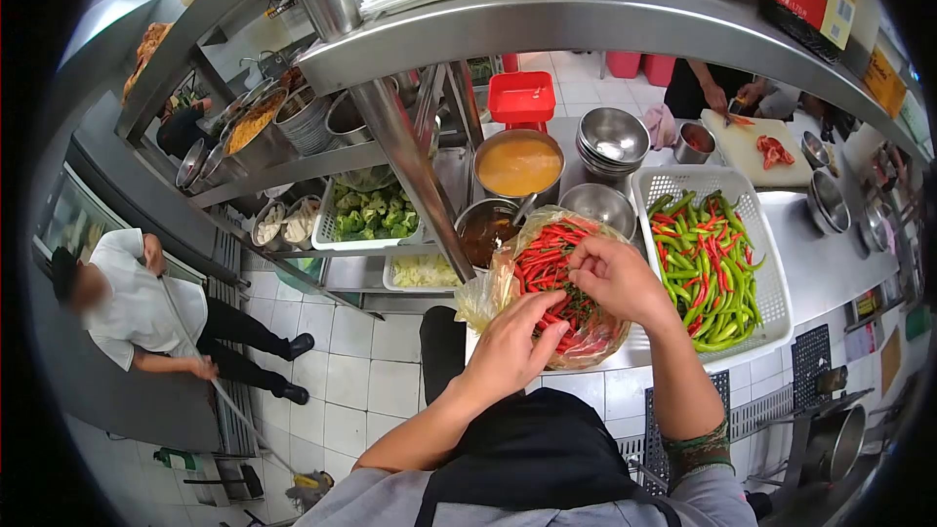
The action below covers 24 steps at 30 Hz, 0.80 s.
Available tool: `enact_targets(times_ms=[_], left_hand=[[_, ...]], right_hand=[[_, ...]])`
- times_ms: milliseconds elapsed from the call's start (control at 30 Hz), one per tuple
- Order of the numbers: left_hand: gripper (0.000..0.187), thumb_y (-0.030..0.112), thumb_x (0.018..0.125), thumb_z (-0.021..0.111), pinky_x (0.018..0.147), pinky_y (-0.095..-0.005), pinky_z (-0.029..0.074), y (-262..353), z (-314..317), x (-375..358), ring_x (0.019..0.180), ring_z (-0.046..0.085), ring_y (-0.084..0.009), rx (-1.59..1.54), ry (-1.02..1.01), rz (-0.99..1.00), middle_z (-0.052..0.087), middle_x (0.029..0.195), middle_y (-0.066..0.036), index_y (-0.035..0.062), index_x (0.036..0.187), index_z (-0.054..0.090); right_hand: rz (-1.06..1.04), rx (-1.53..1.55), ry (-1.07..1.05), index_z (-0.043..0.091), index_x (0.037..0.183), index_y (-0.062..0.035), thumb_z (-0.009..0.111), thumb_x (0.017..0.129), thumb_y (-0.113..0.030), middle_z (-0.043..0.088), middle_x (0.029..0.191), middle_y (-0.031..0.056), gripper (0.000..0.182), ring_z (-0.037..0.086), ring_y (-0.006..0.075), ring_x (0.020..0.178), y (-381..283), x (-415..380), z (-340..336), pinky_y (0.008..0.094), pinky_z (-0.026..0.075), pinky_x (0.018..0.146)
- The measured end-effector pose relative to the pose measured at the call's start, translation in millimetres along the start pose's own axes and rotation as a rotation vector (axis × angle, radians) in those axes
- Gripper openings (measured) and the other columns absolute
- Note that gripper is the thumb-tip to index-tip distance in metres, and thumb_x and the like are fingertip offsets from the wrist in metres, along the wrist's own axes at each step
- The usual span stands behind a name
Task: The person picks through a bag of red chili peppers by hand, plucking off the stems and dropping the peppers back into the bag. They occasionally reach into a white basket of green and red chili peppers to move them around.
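A clear plastic bag (475, 304) full of thin red chillies (549, 246) stands open on the counter in front of me. My left hand (512, 344) reaches over its near left side, thumb and fingers stretched out and apart, close to the chillies and their green stems. Over the right part of the bag, my right hand (619, 278) has its fingers curled in a pinch; anything between the fingertips is hidden. To the right of the bag, a white perforated basket (778, 285) holds green and red chillies (705, 263).
Behind the bag stand a pot of orange liquid (519, 164), a dark sauce pot (482, 246) and stacked metal bowls (614, 137). A co-worker cuts red food on a cutting board (771, 148). At left, a person with a mop (310, 488) stands beside steel shelving (283, 168).
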<state>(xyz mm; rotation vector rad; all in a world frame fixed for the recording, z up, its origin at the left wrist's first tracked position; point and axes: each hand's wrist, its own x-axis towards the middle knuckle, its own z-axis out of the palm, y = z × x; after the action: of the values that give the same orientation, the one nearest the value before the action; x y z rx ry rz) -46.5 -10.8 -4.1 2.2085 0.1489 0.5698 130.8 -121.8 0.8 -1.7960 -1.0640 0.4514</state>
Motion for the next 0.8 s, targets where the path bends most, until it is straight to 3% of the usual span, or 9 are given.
enact_targets(times_ms=[100, 200, 233, 333, 367, 433, 600, 667, 800], left_hand=[[0.036, 0.018, 0.094, 0.063, 0.091, -0.0417, 0.049, -1.7, 4.3, 5.7, 0.104, 0.063, -0.0382, 0.027, 0.057, 0.010, 0.065, 0.112, -0.023, -0.0040, 0.123, 0.057], [0.034, 0.017, 0.096, 0.060, 0.085, -0.0397, 0.052, 7.8, 1.3, 11.8, 0.098, 0.067, -0.0343, 0.057, 0.023, -0.062, 0.067, 0.107, -0.021, -0.0047, 0.122, 0.057], [0.033, 0.017, 0.098, 0.058, 0.083, -0.0382, 0.053, 7.8, 0.9, 11.1, 0.094, 0.068, -0.0312, -0.064, -0.044, -0.156, 0.067, 0.106, -0.019, -0.0044, 0.123, 0.056], [0.032, 0.018, 0.102, 0.051, 0.076, -0.0331, 0.055, 0.8, 1.1, 11.9, 0.086, 0.068, -0.0216, -0.445, -0.243, -0.397, 0.069, 0.101, -0.014, -0.0030, 0.126, 0.054], [0.032, 0.018, 0.103, 0.049, 0.074, -0.0310, 0.055, -8.2, 3.0, 10.8, 0.084, 0.068, -0.0181, -0.585, -0.304, -0.460, 0.069, 0.100, -0.013, -0.0023, 0.127, 0.053], [0.032, 0.018, 0.104, 0.046, 0.073, -0.0279, 0.055, -10.9, 4.3, 7.7, 0.082, 0.066, -0.0137, -0.773, -0.352, -0.547, 0.068, 0.098, -0.010, -0.0011, 0.130, 0.051], [0.030, 0.014, 0.104, 0.047, 0.072, -0.0264, 0.054, -0.1, 5.3, -4.3, 0.081, 0.064, -0.0119, -0.893, -0.226, -0.620, 0.066, 0.097, -0.008, 0.0010, 0.131, 0.050], [0.026, 0.013, 0.104, 0.048, 0.067, -0.0243, 0.050, 3.3, 2.6, -6.8, 0.076, 0.059, -0.0095, -0.890, -0.218, -0.606, 0.063, 0.093, -0.005, 0.0023, 0.128, 0.052], [0.018, 0.013, 0.103, 0.052, 0.057, -0.0221, 0.039, -8.4, 0.0, -12.6, 0.066, 0.047, -0.0057, -0.977, -0.215, -0.629, 0.056, 0.084, 0.000, 0.0048, 0.118, 0.056]], right_hand=[[0.048, 0.228, -0.002, 0.062, 0.086, -0.0007, 0.070, 0.086, -0.005, 0.064, 0.074, 0.0042, 0.009, 0.058, 0.0081, 0.065, -8.0, -3.1, 1.2, 0.0263, 0.045, 0.058], [0.122, 0.487, -0.054, 0.061, 0.084, 0.0002, 0.070, 0.089, -0.006, 0.064, 0.077, 0.0008, 0.012, 0.055, 0.0017, 0.068, -20.0, -10.7, 5.4, 0.0225, 0.043, 0.056], [0.148, 0.566, -0.073, 0.060, 0.084, 0.0004, 0.070, 0.089, -0.006, 0.064, 0.078, -0.0002, 0.013, 0.055, 0.0000, 0.068, -23.9, -13.6, 5.6, 0.0217, 0.043, 0.055], [0.090, 0.382, -0.002, 0.061, 0.084, -0.0010, 0.071, 0.087, -0.006, 0.063, 0.076, 0.0020, 0.012, 0.057, 0.0069, 0.063, -15.3, -26.5, 16.1, 0.0262, 0.044, 0.054], [-0.229, -0.115, 0.135, 0.062, 0.082, -0.0019, 0.072, 0.083, -0.005, 0.061, 0.075, 0.0079, 0.010, 0.061, 0.0200, 0.062, -16.4, -30.9, 15.7, 0.0340, 0.048, 0.056], [-0.391, -0.344, 0.309, 0.061, 0.079, -0.0020, 0.072, 0.079, -0.007, 0.060, 0.078, 0.0131, 0.012, 0.062, 0.0321, 0.068, -13.3, -38.0, 30.5, 0.0401, 0.049, 0.060], [-0.262, -0.344, 0.294, 0.068, 0.087, -0.0013, 0.072, 0.080, -0.008, 0.063, 0.086, 0.0161, 0.011, 0.064, 0.0363, 0.082, 9.3, -24.7, 21.5, 0.0439, 0.051, 0.071], [-0.168, -0.378, 0.299, 0.072, 0.095, -0.0026, 0.071, 0.080, -0.010, 0.064, 0.091, 0.0174, 0.016, 0.063, 0.0371, 0.092, 10.5, -12.9, 16.3, 0.0460, 0.051, 0.081], [-0.227, -0.560, 0.295, 0.070, 0.090, -0.0039, 0.071, 0.079, -0.011, 0.064, 0.096, 0.0159, 0.013, 0.063, 0.0359, 0.094, 16.4, 8.8, 21.1, 0.0459, 0.050, 0.083]])
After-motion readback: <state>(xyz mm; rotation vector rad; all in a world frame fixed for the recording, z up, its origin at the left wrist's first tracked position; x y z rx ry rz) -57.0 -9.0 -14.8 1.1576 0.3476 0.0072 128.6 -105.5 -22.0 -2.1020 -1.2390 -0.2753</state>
